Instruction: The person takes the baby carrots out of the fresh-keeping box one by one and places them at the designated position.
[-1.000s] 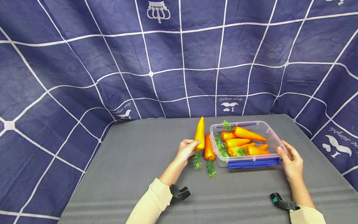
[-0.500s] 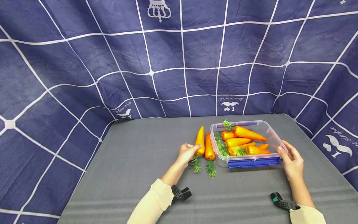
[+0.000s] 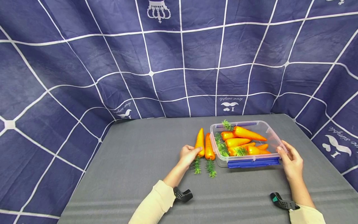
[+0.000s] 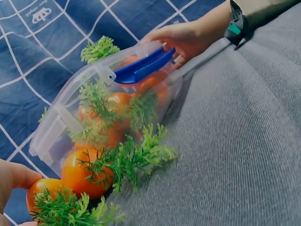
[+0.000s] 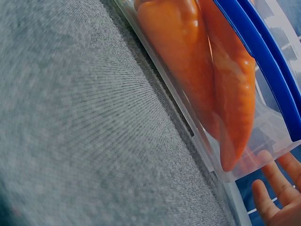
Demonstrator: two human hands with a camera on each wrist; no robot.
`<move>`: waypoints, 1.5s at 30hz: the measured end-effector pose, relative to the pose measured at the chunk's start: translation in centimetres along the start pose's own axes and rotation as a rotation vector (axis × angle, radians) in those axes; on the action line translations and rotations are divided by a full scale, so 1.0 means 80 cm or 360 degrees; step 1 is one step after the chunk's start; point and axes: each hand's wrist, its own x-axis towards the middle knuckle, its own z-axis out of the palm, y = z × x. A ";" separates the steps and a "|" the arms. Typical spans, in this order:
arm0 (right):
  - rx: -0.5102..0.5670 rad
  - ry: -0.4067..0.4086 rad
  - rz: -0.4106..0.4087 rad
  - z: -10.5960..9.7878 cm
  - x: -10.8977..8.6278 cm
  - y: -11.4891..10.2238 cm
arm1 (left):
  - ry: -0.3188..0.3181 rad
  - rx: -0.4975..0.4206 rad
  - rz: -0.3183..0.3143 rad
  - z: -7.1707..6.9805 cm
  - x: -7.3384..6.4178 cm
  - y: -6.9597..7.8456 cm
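Note:
In the head view my left hand (image 3: 188, 154) pinches an orange carrot (image 3: 200, 142) near its leafy end, low over the grey table. Its green top (image 3: 197, 165) points toward me. Just right of it lies a second carrot (image 3: 209, 147), side by side with the container's left wall. My right hand (image 3: 292, 161) holds the near right corner of the clear plastic container (image 3: 253, 158), thumb at the rim and fingers along the outer side. Several carrots (image 3: 237, 142) with green tops are inside. The right wrist view shows fingers (image 5: 280, 183) against the container's end.
The container has a blue latch (image 3: 254, 163) along its near side. One green top (image 3: 227, 125) sticks out over the far left rim. A blue checked cloth (image 3: 167, 84) hangs behind and at the sides of the grey table (image 3: 145, 137).
My left hand has lowered the carrot from above the table to beside the other carrot, still pinching it. The right hand and the container have stayed in place.

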 end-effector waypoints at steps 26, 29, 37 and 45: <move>-0.0084 0.0013 0.0005 -0.002 0.001 0.002 | 0.0004 0.0550 0.0245 -0.008 0.002 0.001; -0.0092 0.0009 0.0004 -0.001 0.000 0.001 | -0.0016 0.0518 0.0248 -0.009 0.003 0.002; -0.0045 0.0008 0.0006 0.000 0.001 -0.001 | -0.0071 0.0358 0.0252 -0.014 0.008 0.011; -0.0074 0.0011 0.0025 -0.001 0.000 0.001 | -0.0084 0.0345 0.0271 -0.019 0.014 0.034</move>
